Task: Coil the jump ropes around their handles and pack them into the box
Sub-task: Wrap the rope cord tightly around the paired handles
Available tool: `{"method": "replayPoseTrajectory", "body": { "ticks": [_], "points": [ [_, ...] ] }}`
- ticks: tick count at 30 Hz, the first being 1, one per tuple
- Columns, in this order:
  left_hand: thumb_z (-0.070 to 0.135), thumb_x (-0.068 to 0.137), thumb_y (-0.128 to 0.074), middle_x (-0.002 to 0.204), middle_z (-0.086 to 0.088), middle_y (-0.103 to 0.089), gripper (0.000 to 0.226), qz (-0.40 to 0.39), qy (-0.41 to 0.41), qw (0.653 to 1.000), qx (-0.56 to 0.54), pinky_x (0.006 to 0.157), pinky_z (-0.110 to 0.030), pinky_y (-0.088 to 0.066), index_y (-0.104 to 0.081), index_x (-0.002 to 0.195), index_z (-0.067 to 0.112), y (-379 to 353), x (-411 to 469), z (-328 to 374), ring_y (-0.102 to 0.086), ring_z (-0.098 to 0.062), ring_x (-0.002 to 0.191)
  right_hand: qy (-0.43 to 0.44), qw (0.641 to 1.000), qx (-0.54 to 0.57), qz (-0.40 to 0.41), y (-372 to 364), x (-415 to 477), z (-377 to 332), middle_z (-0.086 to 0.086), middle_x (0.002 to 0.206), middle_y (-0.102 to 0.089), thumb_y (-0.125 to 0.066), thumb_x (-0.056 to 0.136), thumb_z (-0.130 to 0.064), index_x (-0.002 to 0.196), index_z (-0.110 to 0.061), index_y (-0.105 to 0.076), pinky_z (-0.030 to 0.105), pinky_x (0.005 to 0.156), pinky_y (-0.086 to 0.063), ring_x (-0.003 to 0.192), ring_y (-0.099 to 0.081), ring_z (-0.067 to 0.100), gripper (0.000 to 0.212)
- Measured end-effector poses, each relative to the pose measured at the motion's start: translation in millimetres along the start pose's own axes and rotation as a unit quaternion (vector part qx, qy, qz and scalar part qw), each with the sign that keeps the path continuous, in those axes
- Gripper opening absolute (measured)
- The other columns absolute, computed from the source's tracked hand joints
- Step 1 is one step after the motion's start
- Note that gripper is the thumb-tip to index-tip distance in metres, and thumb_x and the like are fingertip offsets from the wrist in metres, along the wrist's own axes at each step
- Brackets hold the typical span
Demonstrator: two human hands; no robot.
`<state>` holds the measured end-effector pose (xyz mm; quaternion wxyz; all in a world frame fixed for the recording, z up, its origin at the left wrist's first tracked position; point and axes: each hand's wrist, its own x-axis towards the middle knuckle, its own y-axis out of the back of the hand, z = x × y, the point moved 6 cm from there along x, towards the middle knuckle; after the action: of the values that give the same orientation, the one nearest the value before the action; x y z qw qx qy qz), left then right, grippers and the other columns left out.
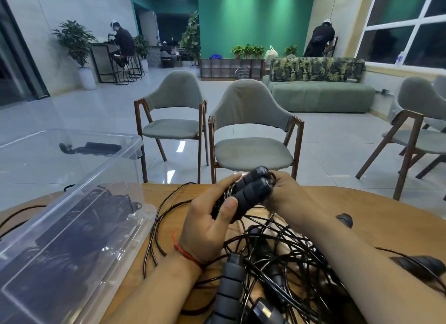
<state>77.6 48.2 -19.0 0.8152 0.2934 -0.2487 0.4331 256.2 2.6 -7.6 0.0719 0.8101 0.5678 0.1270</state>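
your left hand point(210, 224) held the handle pair point(251, 195) from below, fingers curled round it, thumb pressed on the near handle. two black ridged handles lay side by side, tilted up and away from you, over the desk's point(362, 210) far edge near its middle. cord wraps point(228, 193) showed on the pair by your left fingertips. your right hand point(287, 195) met the pair at its cap end, fingers curled in against it; couldn't tell if they pinched the caps or the cord, fingertips hidden behind the handles. red string bracelet point(185, 253) on your left wrist.

loose rope tangle point(277, 258) lay on the desk under and between your forearms, black cord in overlapping loops, reaching the near edge. a grey ridged handle point(229, 282) lay in the tangle just beside your left wrist. another dark handle point(422, 265) lay past your right forearm toward the right edge.

clear plastic box point(147, 211) sat on the left part of the desk, lid off. coiled ropes point(96, 217) lay inside it, dark bundles seen through the wall; count unclear. loose cord strands ran on the desk between the box and your left arm.

two grey chairs point(253, 130) stood past the far edge.
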Motion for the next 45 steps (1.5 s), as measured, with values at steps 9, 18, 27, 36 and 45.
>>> {"method": "replayPoseTrajectory", "body": {
  "ticks": [9,18,27,36,45],
  "points": [
    [0.062,0.105,-0.034,0.105,-0.019,-0.075,0.059,0.233,0.241,0.91,-0.244,0.064,-0.041,-0.049,-0.072,0.116,0.018,17.1,2.9,-27.5,-0.066,-0.03,0.081,0.138,0.938,-0.317,0.006,-10.4,-10.7,-14.0,-0.022,0.093,-0.072,-0.054,0.108,-0.053,0.12,-0.043,-0.073,0.032,0.073,-0.051,0.09,-0.063,0.001,0.025],
    [0.063,0.104,-0.042,0.113,-0.007,-0.071,0.043,0.23,0.235,0.926,-0.184,0.079,-0.043,-0.057,-0.064,0.126,0.034,24.4,6.8,-33.1,-0.069,-0.033,0.103,0.181,0.91,-0.368,0.056,6.2,-6.6,-21.5,-0.022,0.093,-0.064,-0.053,0.11,-0.045,0.116,-0.035,-0.07,0.019,0.07,-0.04,0.091,-0.059,-0.001,0.02],
    [0.059,0.09,-0.068,0.114,0.019,-0.069,0.049,0.181,0.205,0.961,-0.047,0.092,-0.041,-0.06,-0.053,0.135,0.047,18.4,11.0,-20.5,-0.068,-0.003,0.105,0.233,0.911,-0.341,-0.006,-13.9,-12.2,-30.1,-0.017,0.097,-0.065,-0.053,0.112,-0.038,0.117,-0.029,-0.073,0.031,0.078,-0.05,0.093,-0.062,0.009,0.023],
    [0.044,0.067,-0.089,0.097,0.005,-0.074,0.068,0.153,0.217,0.96,-0.083,0.079,-0.028,-0.063,-0.051,0.121,0.028,18.4,11.8,-24.2,-0.075,-0.012,0.089,0.226,0.927,-0.299,-0.015,-12.1,-15.0,-27.2,-0.017,0.085,-0.063,-0.054,0.111,-0.04,0.107,-0.031,-0.07,0.029,0.069,-0.046,0.085,-0.061,0.009,0.019],
    [0.047,0.073,-0.087,0.097,0.008,-0.074,0.042,0.105,0.218,0.964,-0.111,0.079,-0.035,-0.063,-0.07,0.107,0.029,18.4,18.5,-16.1,-0.074,-0.02,0.092,0.195,0.919,-0.342,-0.017,-0.4,-8.7,-19.4,-0.021,0.091,-0.067,-0.061,0.108,-0.036,0.113,-0.034,-0.073,0.02,0.072,-0.045,0.089,-0.064,0.003,0.013]
  ]
}}
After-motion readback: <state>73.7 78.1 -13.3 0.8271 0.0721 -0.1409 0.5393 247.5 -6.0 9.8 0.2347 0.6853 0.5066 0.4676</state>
